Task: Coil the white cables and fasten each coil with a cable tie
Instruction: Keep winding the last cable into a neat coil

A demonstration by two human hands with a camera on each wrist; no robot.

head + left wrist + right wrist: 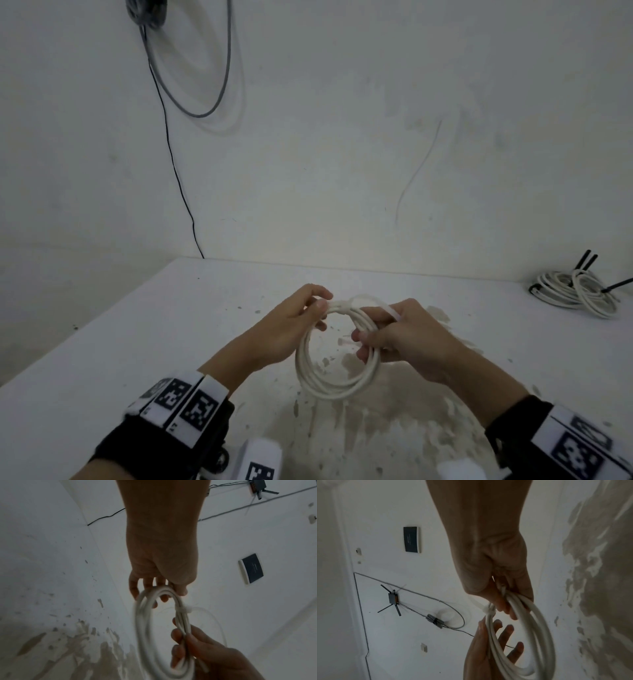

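Both hands' grip is on the white cable coil [337, 349], mid-frame: left hand [291, 325] pinching the top, right hand [404, 337] curled round the strands beside the cable tie [184, 610]. The tie looks loose, so any slack grip probably lets loops spring apart.

Coil [337, 356]: held above the table [137, 342], near its front middle, between the 2 hands.
Left hand [291, 325]: on the coil's upper left part, thumb over the strands.
Right hand [404, 339]: on the coil's right side, fingers round the strands.
Cable tie [186, 610]: round the strands at the coil's top right, between the 2 hands, its tail running out toward the right hand.
Other coils [575, 291]: on the table at its far right edge, well apart from the hands.
Wall [342, 154]: behind the table's far edge.
Hanging cable loop [202, 68]: on the wall, above the table's far left corner.
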